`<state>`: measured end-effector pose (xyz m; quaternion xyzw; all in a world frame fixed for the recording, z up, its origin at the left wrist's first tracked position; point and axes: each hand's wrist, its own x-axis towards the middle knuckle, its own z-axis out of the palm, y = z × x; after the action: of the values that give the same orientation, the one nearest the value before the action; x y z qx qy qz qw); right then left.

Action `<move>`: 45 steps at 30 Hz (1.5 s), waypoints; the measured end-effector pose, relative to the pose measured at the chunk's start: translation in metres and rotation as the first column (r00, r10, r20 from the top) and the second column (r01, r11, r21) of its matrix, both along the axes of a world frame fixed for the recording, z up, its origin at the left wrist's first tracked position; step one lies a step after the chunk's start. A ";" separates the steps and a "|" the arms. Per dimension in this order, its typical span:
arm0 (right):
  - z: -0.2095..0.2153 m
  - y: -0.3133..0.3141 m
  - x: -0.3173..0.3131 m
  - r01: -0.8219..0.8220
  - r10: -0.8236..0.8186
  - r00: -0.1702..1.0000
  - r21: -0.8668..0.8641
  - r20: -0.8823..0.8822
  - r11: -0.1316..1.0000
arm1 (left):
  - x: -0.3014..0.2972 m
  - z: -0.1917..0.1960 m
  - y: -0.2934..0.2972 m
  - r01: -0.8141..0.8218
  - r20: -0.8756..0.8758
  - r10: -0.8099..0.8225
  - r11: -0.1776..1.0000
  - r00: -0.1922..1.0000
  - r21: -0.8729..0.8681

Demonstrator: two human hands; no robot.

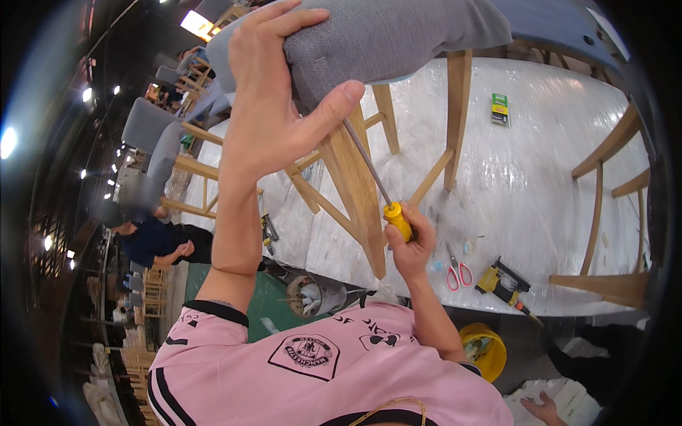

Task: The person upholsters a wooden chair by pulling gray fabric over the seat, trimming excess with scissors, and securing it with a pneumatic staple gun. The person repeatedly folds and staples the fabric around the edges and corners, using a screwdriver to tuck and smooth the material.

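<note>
While the left hand lies against the grey padded seat of a wooden-legged chair, its fingers spread and its thumb held well out toward the top of the nearest leg, the right hand has its fingers wrapped around the yellow handle of a screwdriver. The screwdriver's shaft slants up beside that leg toward the seat's underside; its tip is hidden near the left thumb. The chair is over a counter covered in shiny clear wrapping. Right of the screwdriver, red-handled scissors lie near a yellow-and-black power tool, with a small green-and-yellow packet farther back. Another wooden frame occupies the right side. Below the counter's near edge is a yellow bucket; a co-worker in dark clothing appears at left.
</note>
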<state>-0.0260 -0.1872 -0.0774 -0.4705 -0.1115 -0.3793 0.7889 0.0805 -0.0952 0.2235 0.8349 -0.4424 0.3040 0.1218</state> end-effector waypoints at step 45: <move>0.124 0.054 -0.181 0.360 -0.508 0.691 -0.365 -0.514 0.859 | 0.056 0.093 -0.004 0.645 -0.460 -0.470 0.664 0.753 0.379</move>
<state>-0.2073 -0.1328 0.0471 -0.6676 0.2121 -0.3730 0.6084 0.1366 -0.0989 0.3161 0.6941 -0.7177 -0.0203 0.0527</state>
